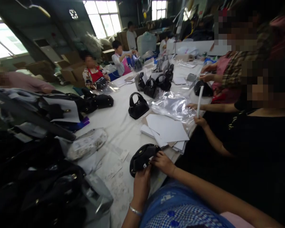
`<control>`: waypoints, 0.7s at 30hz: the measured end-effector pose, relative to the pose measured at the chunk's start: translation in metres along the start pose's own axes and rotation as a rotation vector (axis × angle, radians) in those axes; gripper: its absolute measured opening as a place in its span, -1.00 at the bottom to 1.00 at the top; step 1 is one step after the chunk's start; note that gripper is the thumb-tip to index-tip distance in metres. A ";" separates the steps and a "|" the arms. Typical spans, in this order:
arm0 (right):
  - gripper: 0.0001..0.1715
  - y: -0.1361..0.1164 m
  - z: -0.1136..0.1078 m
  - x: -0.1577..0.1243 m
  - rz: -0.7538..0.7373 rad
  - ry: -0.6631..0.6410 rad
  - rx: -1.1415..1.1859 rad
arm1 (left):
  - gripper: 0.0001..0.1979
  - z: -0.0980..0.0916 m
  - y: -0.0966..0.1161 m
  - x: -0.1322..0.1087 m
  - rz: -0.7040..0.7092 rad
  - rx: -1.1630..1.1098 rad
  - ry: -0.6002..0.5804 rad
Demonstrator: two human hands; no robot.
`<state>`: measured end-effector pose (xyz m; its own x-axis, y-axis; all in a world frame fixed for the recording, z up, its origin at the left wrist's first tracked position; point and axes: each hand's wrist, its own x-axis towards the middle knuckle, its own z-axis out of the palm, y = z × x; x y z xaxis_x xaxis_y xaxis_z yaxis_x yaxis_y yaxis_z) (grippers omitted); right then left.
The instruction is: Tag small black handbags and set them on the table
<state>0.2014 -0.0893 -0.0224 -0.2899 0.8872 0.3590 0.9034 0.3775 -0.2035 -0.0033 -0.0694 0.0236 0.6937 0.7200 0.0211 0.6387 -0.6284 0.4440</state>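
Observation:
A small black handbag (140, 157) lies on its side at the near edge of the white table (116, 126). My left hand (141, 183) grips its lower side from below, a silver bracelet on the wrist. My right hand (161, 162) is closed on the bag's right end, fingers pressed at a small white tag or fitting on it. What the fingertips pinch is too small to make out.
White paper sheets (167, 128) and clear plastic bags (173, 106) lie just beyond. More black handbags (137, 106) stand along the table. A heap of black bags (38, 186) fills the left. Several other people sit round the table; a neighbour's arm (212, 139) is close on my right.

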 end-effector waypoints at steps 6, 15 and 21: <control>-0.67 -0.005 -0.005 0.005 0.072 -0.050 0.070 | -0.79 -0.061 -0.031 0.003 -0.283 -0.348 0.374; -0.80 -0.006 -0.004 0.014 0.126 -0.098 0.089 | -0.73 -0.042 -0.078 0.115 -0.219 -0.356 -0.071; -0.66 -0.002 0.001 0.014 0.114 -0.114 0.131 | -0.48 -0.028 -0.079 0.132 -0.212 -0.253 -0.210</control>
<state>0.1954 -0.0772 -0.0180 -0.2286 0.9477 0.2228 0.8856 0.2975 -0.3566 0.0286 0.0835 0.0163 0.6251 0.7335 -0.2668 0.6909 -0.3609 0.6264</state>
